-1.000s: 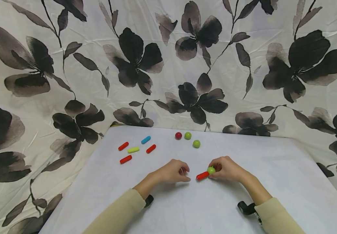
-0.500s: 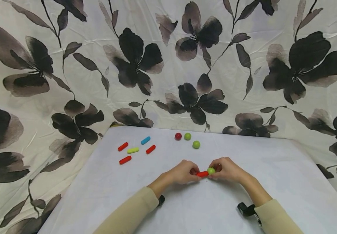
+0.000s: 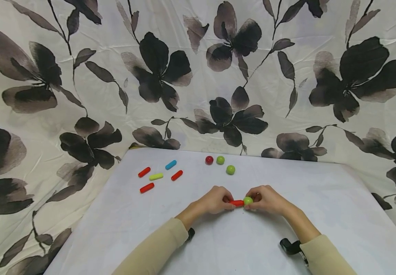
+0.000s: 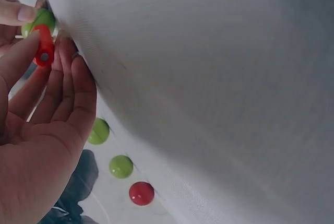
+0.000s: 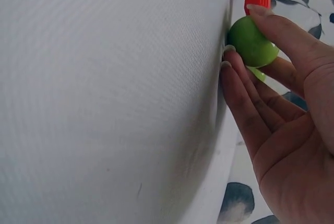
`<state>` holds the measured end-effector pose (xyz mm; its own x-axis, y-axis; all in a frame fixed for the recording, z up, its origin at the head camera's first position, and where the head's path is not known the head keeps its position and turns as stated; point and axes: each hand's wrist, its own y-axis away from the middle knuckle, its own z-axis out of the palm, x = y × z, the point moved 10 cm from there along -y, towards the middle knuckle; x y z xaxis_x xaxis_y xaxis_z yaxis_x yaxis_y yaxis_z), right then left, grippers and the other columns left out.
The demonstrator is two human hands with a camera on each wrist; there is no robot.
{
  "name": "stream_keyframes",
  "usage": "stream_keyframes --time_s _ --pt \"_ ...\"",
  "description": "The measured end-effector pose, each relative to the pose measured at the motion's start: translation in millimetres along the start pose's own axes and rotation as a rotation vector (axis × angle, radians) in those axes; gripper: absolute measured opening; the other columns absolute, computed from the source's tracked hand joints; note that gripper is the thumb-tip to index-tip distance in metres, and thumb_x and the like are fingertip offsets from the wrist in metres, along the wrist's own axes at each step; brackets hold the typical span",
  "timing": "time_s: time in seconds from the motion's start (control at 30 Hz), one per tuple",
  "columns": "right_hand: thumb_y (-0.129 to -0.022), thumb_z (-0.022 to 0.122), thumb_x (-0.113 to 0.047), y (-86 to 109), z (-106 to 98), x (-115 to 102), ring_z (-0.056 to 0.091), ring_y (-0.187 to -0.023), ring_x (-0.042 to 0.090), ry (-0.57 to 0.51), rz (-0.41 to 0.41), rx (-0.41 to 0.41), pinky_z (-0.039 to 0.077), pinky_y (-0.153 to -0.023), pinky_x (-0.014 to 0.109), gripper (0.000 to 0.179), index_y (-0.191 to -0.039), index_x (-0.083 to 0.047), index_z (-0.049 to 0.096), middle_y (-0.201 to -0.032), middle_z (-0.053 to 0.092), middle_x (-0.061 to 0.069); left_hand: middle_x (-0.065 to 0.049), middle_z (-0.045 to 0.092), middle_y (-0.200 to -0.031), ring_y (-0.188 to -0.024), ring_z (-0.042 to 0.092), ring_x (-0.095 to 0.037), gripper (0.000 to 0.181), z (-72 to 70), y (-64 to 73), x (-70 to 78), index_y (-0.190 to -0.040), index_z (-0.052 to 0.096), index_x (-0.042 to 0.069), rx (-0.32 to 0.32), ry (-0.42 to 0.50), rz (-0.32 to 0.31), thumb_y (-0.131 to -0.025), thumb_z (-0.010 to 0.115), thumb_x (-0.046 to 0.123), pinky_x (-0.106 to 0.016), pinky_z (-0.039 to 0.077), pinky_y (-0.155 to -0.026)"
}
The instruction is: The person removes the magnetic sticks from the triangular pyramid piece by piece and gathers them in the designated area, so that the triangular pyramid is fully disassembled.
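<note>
A person in cream sleeves works at a white table point(image 3: 115, 229) set against a cloth backdrop point(image 3: 191, 68) printed with large dark flowers.

At the far left of the table lies a loose group of short rods: a red rod point(image 3: 144, 172) at the back, another red rod point(image 3: 146, 187) nearer the person, a yellow-green rod point(image 3: 156, 176) between them, a blue rod point(image 3: 171, 164) behind that, and a third red rod point(image 3: 176, 175) just to its right. They lie close together but apart from one another.

Nearer the middle, the left hand point(image 3: 215, 200) rests low on the table with its fingers point(image 4: 62, 72) curled round one end of an orange-red rod point(image 3: 236, 203), pinching it. The rod lies level, pointing to the right, and its other end touches a green ball point(image 3: 248, 200).

The right hand point(image 3: 266, 199) holds that green ball, thumb on top and fingers point(image 5: 245, 109) curled beneath, just above the table's surface. The two hands are nearly touching, with rod and ball joined between them, in the middle of the table near the person.

Behind the hands, toward the back edge, sit three loose balls: a dark red ball point(image 3: 209, 160), a green ball beside it point(image 3: 220, 160), and another green one point(image 3: 230, 169) slightly nearer and to the right.
</note>
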<state>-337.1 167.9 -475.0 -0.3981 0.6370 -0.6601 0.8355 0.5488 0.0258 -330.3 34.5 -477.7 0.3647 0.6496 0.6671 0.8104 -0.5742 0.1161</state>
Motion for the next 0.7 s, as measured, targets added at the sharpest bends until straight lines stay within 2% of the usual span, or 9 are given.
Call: stream_keyframes --time_s 0.2,0.33,0.47,0.53,0.7 --pt "-0.085 0.085 -0.024 0.0 2.0 -0.6 0.060 -0.079 0.012 -0.017 0.003 -0.010 0.051 -0.071 0.025 0.027 -0.105 -0.008 0.076 -0.093 0.070 -0.004 0.006 0.064 -0.081 -0.076 0.054 -0.008 0.017 -1.3 0.9 -0.8 -0.105 0.078 0.006 -0.004 -0.006 -0.013 -0.094 0.077 0.018 -0.021 0.045 -0.070" --pt "-0.086 0.085 -0.024 -0.4 2.3 -0.8 0.060 -0.079 0.012 -0.017 0.003 -0.011 0.051 -0.071 0.025 0.026 -0.105 -0.008 0.076 -0.092 0.070 -0.004 0.004 0.066 -0.085 -0.079 0.055 -0.009 0.017 -4.4 2.7 -1.2 -0.105 0.078 0.005 0.018 -0.030 -0.022 -0.093 0.077 0.017 -0.023 0.047 -0.074" --pt "-0.085 0.085 -0.024 -0.5 2.1 1.2 0.060 -0.080 0.012 -0.006 0.012 -0.007 0.051 -0.072 0.026 0.027 -0.105 -0.008 0.076 -0.092 0.069 -0.005 0.003 0.068 -0.091 -0.085 0.055 -0.012 0.018 -13.3 7.0 -12.3 -0.107 0.078 0.005 0.063 -0.046 -0.086 -0.093 0.077 0.017 -0.027 0.049 -0.079" --pt "-0.085 0.085 -0.023 -0.2 1.8 2.5 0.059 -0.081 0.012 -0.004 0.019 -0.005 0.051 -0.072 0.026 0.027 -0.106 -0.008 0.076 -0.092 0.069 -0.005 0.002 0.067 -0.093 -0.088 0.055 -0.014 0.019 -19.3 11.7 -19.8 -0.108 0.078 0.005 0.080 -0.026 -0.117 -0.093 0.077 0.017 -0.030 0.050 -0.081" --pt "-0.085 0.085 -0.023 0.5 1.3 4.0 0.059 -0.080 0.012 -0.009 0.025 -0.002 0.051 -0.072 0.026 0.026 -0.105 -0.009 0.076 -0.091 0.068 -0.005 -0.001 0.066 -0.097 -0.094 0.056 -0.018 0.023 -39.8 30.3 -41.9 -0.112 0.076 0.004 0.116 0.027 -0.132 -0.092 0.077 0.017 -0.034 0.052 -0.083"
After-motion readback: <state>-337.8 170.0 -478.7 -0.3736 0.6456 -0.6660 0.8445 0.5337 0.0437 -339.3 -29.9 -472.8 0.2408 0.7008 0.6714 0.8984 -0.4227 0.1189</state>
